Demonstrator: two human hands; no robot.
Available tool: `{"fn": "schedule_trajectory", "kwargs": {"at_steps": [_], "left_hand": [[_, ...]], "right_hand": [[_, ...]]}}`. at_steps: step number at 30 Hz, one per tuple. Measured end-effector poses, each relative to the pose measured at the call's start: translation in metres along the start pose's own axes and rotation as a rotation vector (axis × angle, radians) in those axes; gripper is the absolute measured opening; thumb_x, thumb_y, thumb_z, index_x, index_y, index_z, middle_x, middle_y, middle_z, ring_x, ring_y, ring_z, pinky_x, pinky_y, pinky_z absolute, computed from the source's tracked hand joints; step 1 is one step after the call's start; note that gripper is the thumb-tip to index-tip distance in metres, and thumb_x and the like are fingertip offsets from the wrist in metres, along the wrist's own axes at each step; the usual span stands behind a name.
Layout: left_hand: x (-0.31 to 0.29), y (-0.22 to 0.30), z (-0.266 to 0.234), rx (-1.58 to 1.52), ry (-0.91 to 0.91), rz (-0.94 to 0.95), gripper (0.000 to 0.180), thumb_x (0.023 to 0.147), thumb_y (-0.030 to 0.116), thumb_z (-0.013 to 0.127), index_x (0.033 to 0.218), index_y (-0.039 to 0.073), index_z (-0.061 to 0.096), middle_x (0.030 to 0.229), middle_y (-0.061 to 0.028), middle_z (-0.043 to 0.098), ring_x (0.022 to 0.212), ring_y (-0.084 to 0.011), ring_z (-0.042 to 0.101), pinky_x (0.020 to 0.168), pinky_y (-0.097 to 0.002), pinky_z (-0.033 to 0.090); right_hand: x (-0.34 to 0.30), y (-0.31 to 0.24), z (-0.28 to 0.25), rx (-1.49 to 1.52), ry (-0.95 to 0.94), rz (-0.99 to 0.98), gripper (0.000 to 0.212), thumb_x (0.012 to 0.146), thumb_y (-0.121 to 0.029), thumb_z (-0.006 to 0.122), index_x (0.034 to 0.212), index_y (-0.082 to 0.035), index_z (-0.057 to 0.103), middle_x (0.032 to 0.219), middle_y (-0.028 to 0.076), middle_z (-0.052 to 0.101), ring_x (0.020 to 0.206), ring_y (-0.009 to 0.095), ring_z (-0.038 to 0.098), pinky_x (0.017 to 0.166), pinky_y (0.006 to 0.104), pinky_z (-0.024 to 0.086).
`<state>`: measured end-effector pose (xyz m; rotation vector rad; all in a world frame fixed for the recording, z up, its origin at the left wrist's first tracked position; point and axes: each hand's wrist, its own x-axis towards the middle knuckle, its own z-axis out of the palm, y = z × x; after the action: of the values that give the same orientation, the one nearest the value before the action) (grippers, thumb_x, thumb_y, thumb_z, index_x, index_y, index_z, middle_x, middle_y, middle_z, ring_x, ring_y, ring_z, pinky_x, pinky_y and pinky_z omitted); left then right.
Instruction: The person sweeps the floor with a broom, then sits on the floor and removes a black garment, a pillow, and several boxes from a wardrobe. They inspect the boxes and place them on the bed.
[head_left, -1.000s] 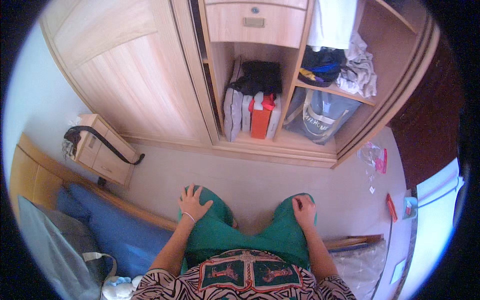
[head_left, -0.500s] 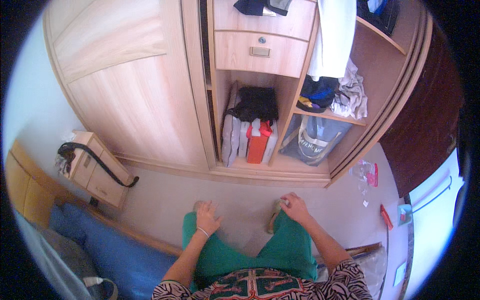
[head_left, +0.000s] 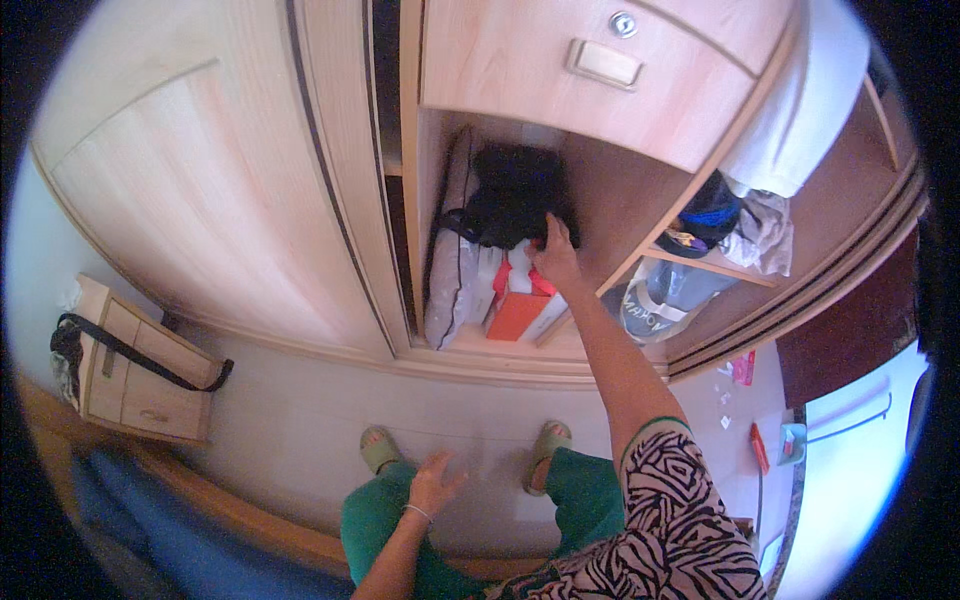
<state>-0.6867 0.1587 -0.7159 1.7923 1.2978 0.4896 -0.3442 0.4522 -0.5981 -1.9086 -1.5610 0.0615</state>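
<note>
I've got the right hand (head_left: 556, 258) off the knee now, reaching into the wardrobe cubby (head_left: 625, 195) at the right edge of the black bundle (head_left: 512, 190); can't tell if its fingers are clamped on it. Left hand (head_left: 433, 485) is still down by the green trousers (head_left: 375, 520), fingers loosely apart. I count one bundle, one orange box (head_left: 515, 316), two slippers (head_left: 380, 448). The grey bag (head_left: 692, 287) has pale lettering.
</note>
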Motion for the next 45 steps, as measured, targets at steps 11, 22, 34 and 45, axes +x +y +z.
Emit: {"fn": "schedule_trajectory", "kwargs": {"at_steps": [11,22,34,45], "left_hand": [[0.021,0.014,-0.006,-0.012,-0.026,-0.013,0.050,0.079,0.037,0.068,0.120,0.011,0.056,0.114,-0.0166,0.060,0.098,-0.0329,0.060,0.083,-0.0424,0.049],[0.033,0.000,0.007,0.029,-0.013,0.034,0.052,0.077,0.042,0.068,0.118,0.013,0.059,0.107,-0.0143,0.064,0.095,-0.0313,0.062,0.082,-0.0416,0.050],[0.028,0.003,-0.004,-0.777,-0.020,-0.297,0.080,0.077,0.024,0.075,0.142,0.009,0.032,0.134,-0.0196,0.045,0.119,-0.0268,0.049,0.089,-0.0373,0.048],[0.033,0.179,-0.048,-1.435,-0.069,0.018,0.086,0.081,0.022,0.070,0.146,0.009,0.015,0.150,-0.0151,0.021,0.132,-0.0283,0.033,0.102,-0.0521,0.037]], "right_hand": [[0.037,0.043,0.061,-0.468,-0.309,-0.052,0.044,0.077,-0.019,0.065,0.114,0.002,0.054,0.109,0.025,0.059,0.099,0.041,0.059,0.088,0.0423,0.048],[0.064,-0.026,-0.096,0.769,0.163,0.236,0.033,0.086,-0.006,0.052,0.115,0.009,0.056,0.104,0.013,0.063,0.076,0.019,0.061,0.065,0.0291,0.050],[-0.061,-0.098,-0.304,1.392,-0.284,0.337,0.024,0.088,-0.021,0.057,0.108,-0.007,0.060,0.098,0.008,0.065,0.077,0.023,0.062,0.068,0.0366,0.052],[-0.196,-0.080,-0.429,1.644,-0.156,0.460,0.026,0.089,-0.026,0.060,0.104,-0.004,0.062,0.093,0.007,0.069,0.067,0.015,0.066,0.041,0.0197,0.045]]}}
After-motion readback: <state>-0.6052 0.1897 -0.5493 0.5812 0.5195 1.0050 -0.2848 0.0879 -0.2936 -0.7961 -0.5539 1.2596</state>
